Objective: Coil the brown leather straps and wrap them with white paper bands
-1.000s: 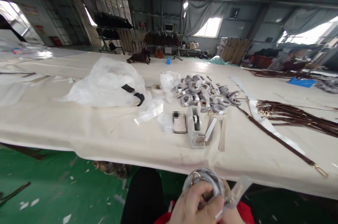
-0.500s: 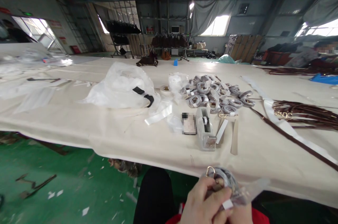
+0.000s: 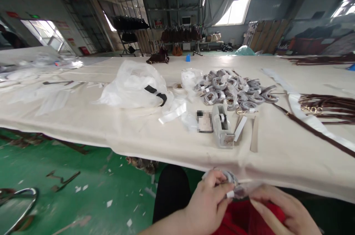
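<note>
1. The left hand (image 3: pixel 206 201) pinches a coiled grey strap wrapped in clear film (image 3: pixel 231 183), held below the near edge of the cream cloth-covered table (image 3: pixel 111 128).
2. The right hand (image 3: pixel 280 207) touches the coil's right side, fingers loosely curled.
3. A grey tape dispenser (image 3: pixel 223 130) sits on the table, near a pile of similar wrapped coils (image 3: pixel 233 91).

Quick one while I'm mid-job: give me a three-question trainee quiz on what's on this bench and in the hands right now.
1. True or false: the tape dispenser stands on the table between the person and the pile of wrapped coils.
2. Which hand pinches the wrapped coil with thumb and fingers: A) left hand B) right hand?
3. Fill in: the brown straps lie to the ____ of the pile.

Key: 1 true; 2 A; 3 right.
</note>
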`<state>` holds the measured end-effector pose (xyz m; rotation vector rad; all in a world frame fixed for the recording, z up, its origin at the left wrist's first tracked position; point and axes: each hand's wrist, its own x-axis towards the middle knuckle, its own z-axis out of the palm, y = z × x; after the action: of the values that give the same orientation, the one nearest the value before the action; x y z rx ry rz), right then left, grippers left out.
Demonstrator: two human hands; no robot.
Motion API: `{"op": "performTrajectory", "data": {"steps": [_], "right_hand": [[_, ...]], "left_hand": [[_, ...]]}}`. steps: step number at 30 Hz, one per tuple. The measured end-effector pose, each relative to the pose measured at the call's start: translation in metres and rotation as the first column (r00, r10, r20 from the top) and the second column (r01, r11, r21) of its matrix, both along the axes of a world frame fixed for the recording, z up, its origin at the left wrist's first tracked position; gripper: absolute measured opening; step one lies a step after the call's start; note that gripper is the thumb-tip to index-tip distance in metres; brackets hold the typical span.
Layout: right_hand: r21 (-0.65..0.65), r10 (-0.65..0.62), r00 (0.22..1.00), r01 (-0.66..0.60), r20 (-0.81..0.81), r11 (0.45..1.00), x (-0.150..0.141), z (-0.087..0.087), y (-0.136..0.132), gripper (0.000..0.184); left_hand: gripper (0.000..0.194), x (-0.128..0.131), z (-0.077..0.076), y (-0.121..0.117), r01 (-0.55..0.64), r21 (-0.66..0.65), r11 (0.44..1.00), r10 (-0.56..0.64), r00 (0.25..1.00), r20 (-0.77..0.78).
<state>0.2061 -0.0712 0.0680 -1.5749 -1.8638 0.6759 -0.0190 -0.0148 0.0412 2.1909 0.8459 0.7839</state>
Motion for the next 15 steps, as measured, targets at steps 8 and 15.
{"op": "performTrajectory", "data": {"steps": [8,15], "right_hand": [[-0.125,0.318,0.948,-0.318,-0.023,0.940,-0.021,0.010,0.031,0.021],[-0.104,0.271,0.962,-0.271,-0.019,0.957,-0.026,-0.013,0.028,0.028]], "left_hand": [[0.033,-0.003,0.000,-0.017,0.229,0.068,0.971,-0.207,0.948,-0.242],[0.021,-0.004,-0.002,-0.010,0.189,-0.027,0.982,-0.190,0.952,-0.240]]}}
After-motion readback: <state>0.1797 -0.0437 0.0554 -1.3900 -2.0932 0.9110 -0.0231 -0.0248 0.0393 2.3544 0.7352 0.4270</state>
